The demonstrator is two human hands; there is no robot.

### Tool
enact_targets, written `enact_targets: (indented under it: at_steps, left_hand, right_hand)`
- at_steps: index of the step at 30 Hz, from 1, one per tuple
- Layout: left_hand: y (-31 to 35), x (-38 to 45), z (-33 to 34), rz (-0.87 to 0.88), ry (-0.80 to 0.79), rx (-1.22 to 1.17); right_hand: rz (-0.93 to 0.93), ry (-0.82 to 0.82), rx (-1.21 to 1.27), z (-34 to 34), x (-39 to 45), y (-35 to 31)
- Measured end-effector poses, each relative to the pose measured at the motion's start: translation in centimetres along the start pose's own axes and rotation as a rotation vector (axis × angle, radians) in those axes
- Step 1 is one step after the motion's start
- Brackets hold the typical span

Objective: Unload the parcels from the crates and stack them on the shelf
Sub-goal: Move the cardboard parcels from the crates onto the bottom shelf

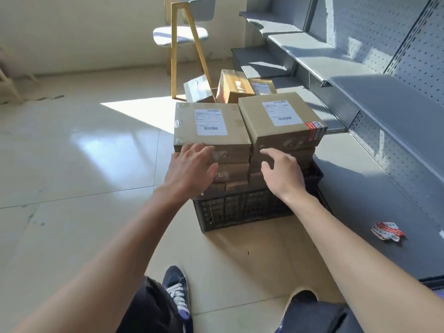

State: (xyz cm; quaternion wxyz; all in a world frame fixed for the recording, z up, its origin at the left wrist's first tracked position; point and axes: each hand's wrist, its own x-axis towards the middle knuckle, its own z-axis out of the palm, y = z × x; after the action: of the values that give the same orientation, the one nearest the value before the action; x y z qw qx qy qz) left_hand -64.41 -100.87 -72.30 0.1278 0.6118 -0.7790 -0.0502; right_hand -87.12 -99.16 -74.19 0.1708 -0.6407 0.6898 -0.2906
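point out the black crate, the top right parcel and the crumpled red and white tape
black crate (pixel 240 209), head view, near mesh wall
top right parcel (pixel 281 121), head view, top face by its label
crumpled red and white tape (pixel 388 231), head view, middle of the wad

Bare forearms, no sleeves, dark trousers, navy sneaker with white laces

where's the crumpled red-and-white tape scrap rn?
Head view, right side: the tape scrap lies on the grey bottom shelf, right of the black crate and beyond the right forearm.
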Motion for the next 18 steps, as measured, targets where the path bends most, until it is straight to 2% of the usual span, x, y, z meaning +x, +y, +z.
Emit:
enact_targets:
  at_steps: [5, 11, 18]
  left_hand:
    - [-3.2, 2.9, 1.4, -0.171, 0.054, -0.076]
    - [-5.8, 6.1, 2.3, -0.197, 0.078, -0.030]
    - [-8.0, 8.6, 4.2, -0.243, -0.008, -0.032]
  right_hand:
    - [0.022, -0.051, -0.028, 3.8, 3.5, 0.0]
    - [0.013, -0.080, -0.032, 5.7, 7.5, -0.6]
    - [-0.022, -0.093, -0.140, 9.4, 10.7, -0.7]
